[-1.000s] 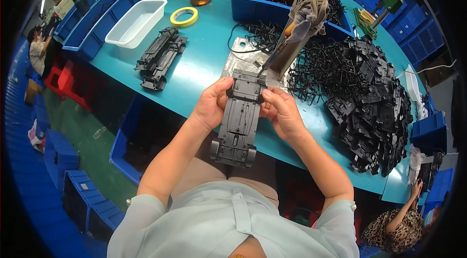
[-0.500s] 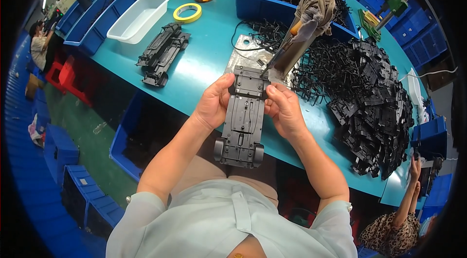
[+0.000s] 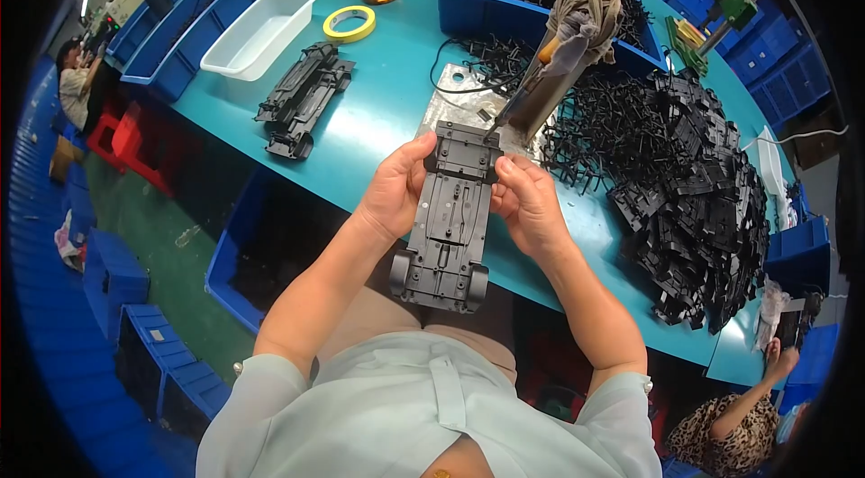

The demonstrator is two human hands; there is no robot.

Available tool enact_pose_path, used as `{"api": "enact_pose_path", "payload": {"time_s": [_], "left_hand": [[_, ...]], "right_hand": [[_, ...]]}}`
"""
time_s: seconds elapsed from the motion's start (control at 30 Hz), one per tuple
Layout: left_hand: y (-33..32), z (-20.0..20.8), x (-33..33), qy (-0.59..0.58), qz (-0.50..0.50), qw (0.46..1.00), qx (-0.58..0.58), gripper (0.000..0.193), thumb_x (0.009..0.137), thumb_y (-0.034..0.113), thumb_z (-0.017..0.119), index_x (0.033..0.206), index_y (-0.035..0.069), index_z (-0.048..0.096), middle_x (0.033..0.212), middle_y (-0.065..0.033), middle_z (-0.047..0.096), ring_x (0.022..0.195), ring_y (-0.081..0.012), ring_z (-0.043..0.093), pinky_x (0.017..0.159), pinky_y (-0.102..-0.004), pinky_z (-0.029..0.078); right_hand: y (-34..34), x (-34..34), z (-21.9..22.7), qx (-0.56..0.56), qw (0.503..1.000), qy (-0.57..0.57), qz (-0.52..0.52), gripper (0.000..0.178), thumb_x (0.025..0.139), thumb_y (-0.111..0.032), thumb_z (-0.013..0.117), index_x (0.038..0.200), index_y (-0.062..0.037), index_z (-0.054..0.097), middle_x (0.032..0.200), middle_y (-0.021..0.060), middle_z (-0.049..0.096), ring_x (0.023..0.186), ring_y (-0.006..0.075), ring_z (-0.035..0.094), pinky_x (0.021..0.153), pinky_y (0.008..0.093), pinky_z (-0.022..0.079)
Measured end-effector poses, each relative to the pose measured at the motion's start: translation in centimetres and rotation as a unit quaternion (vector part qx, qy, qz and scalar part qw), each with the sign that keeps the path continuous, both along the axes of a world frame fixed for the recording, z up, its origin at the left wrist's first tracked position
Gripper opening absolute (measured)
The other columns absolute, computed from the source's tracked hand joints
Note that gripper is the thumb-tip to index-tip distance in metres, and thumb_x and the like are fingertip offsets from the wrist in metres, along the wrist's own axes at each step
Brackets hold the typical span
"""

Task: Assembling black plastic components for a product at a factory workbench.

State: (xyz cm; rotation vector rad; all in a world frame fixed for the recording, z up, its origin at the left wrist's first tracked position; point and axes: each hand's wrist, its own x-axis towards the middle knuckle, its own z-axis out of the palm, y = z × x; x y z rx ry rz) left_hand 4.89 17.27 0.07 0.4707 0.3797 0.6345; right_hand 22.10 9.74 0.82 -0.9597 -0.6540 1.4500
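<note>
Both hands grip a black plastic toy car chassis [image 3: 455,212], its flat side facing up and its far end over a metal plate [image 3: 440,107]. My left hand [image 3: 395,188] is closed on the far left edge, by a wheel-arch part. Opposite it, my right hand [image 3: 530,200] pinches the far right edge. The thin tip of what looks like a soldering iron [image 3: 512,109] reaches the chassis's far right corner; whether they touch I cannot tell. This iron is fixed slantwise to a post [image 3: 551,98] wrapped in grey cloth [image 3: 584,18].
Another chassis [image 3: 305,101] lies on the table at left, near a white tray [image 3: 261,35] and yellow tape [image 3: 350,24]. Black parts are heaped at right [image 3: 698,208] and in a blue bin [image 3: 478,11]. A co-worker's hand [image 3: 780,361] shows at far right.
The chassis has turned slightly, its near end swinging a little left, while both hands keep their hold. At far right the co-worker's hand has moved lower.
</note>
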Motion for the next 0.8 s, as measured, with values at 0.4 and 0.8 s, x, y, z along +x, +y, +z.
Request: {"api": "enact_pose_path", "payload": {"time_s": [0.4,0.8], "left_hand": [[0.26,0.01,0.17,-0.016,-0.009,0.998,-0.052,0.036,0.096,0.030,0.045,0.116,0.000,0.052,0.105,-0.0125,0.066,0.091,-0.0191,0.066,0.080,-0.0329,0.055],[0.23,0.32,0.16,-0.009,-0.020,0.998,-0.058,0.039,0.095,0.033,0.047,0.117,0.001,0.052,0.106,-0.0131,0.065,0.092,-0.0210,0.066,0.081,-0.0346,0.055]], "right_hand": [[0.04,0.17,0.18,-0.001,1.000,0.020,0.007,0.027,0.089,-0.029,0.062,0.094,-0.0036,0.058,0.080,0.0016,0.060,0.069,0.0106,0.058,0.064,0.0287,0.051],[0.16,0.30,0.34,0.001,1.000,0.014,0.020,0.030,0.089,-0.032,0.061,0.094,-0.0030,0.057,0.078,0.0027,0.059,0.068,0.0122,0.058,0.064,0.0297,0.051]]}}
